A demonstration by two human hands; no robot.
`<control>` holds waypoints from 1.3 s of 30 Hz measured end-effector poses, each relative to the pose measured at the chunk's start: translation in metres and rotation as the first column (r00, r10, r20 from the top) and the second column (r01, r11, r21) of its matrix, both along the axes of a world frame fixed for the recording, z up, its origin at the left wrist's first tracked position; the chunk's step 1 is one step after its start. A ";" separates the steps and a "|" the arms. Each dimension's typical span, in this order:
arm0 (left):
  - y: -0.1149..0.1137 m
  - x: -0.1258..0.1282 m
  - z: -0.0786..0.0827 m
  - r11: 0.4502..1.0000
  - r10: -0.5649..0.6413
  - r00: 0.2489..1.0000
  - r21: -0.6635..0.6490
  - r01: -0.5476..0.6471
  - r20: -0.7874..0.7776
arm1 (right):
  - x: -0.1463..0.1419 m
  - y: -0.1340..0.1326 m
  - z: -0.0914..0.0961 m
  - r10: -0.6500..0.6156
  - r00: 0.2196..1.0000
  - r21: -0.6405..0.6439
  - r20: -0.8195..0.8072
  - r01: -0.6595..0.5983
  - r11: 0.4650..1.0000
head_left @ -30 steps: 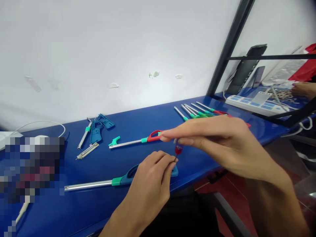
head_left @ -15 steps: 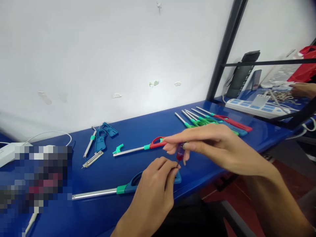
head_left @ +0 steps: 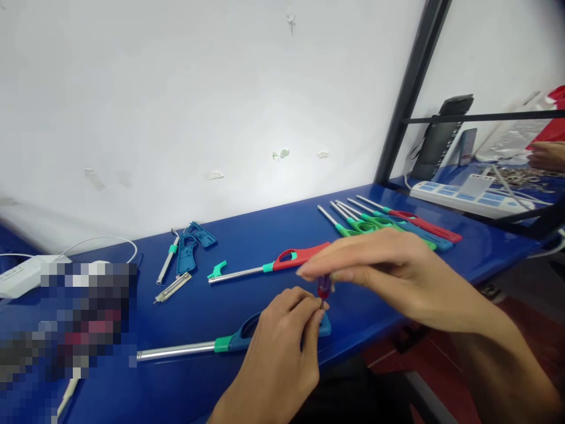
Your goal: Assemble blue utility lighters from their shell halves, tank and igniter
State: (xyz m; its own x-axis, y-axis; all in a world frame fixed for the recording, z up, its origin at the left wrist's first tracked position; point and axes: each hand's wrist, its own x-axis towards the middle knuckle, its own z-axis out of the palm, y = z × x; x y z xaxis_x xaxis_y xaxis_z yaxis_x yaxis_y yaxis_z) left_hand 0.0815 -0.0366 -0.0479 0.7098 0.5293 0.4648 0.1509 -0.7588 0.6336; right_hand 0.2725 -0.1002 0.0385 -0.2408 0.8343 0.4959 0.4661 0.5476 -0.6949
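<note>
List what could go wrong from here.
The right hand holds the purple and red plastic screwdriver close beside the left hand: a slip might jab a finger.
The blue plastic lighter with silver metal barrel beneath the left hand lies near the front edge of the blue table and might be pushed off.
The small green plastic piece lies loose and might be knocked away.

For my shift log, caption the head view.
Right hand holds a screwdriver upright over the blue lighter under the left hand.

room behind blue lighter (head_left: 222,344), red lighter (head_left: 268,268) blocking
</note>
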 end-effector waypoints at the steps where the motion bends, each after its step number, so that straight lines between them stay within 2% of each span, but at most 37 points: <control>1: -0.001 0.000 0.000 1.000 0.005 1.000 -0.002 -0.005 0.002 | -0.001 -0.001 0.000 -0.027 1.000 0.004 -0.015 0.027 1.000; 5: -0.003 0.000 -0.001 0.999 0.035 0.999 0.011 -0.035 -0.015 | -0.004 0.000 0.000 -0.209 0.978 0.064 -0.014 0.209 0.976; 7: -0.003 -0.001 0.000 0.998 0.044 0.999 0.040 -0.043 -0.021 | -0.002 0.002 -0.002 -0.245 0.970 0.098 0.000 0.244 0.965; 14: -0.003 -0.001 -0.004 0.998 0.039 0.999 0.050 -0.038 -0.019 | 0.011 0.004 -0.009 -0.115 0.993 0.057 0.001 0.115 0.992; 17: -0.003 -0.001 -0.007 0.998 0.053 0.998 0.042 -0.052 -0.016 | 0.005 0.002 -0.006 -0.123 0.991 0.082 -0.044 0.126 0.989; 23: -0.003 -0.001 0.000 1.000 0.017 0.996 0.014 -0.016 -0.085 | -0.001 0.001 -0.002 -0.136 0.986 0.076 0.096 0.129 0.989; 28: 0.000 0.000 0.002 1.000 -0.003 0.980 0.006 0.005 -0.197 | 0.006 0.009 -0.005 -0.342 0.938 0.170 0.052 0.329 0.929; 32: 0.003 0.001 0.002 0.999 -0.038 0.973 0.022 0.044 -0.229 | 0.003 0.006 -0.002 -0.407 0.912 0.181 0.053 0.392 0.902; 35: 0.002 0.000 0.004 0.998 -0.051 0.975 0.013 0.055 -0.218 | 0.000 0.001 0.003 -0.354 0.933 0.096 0.067 0.347 0.933; 39: 0.000 0.000 0.005 0.999 -0.034 0.971 0.026 0.041 -0.237 | 0.010 -0.005 0.004 -0.163 0.980 -0.094 0.112 0.174 0.980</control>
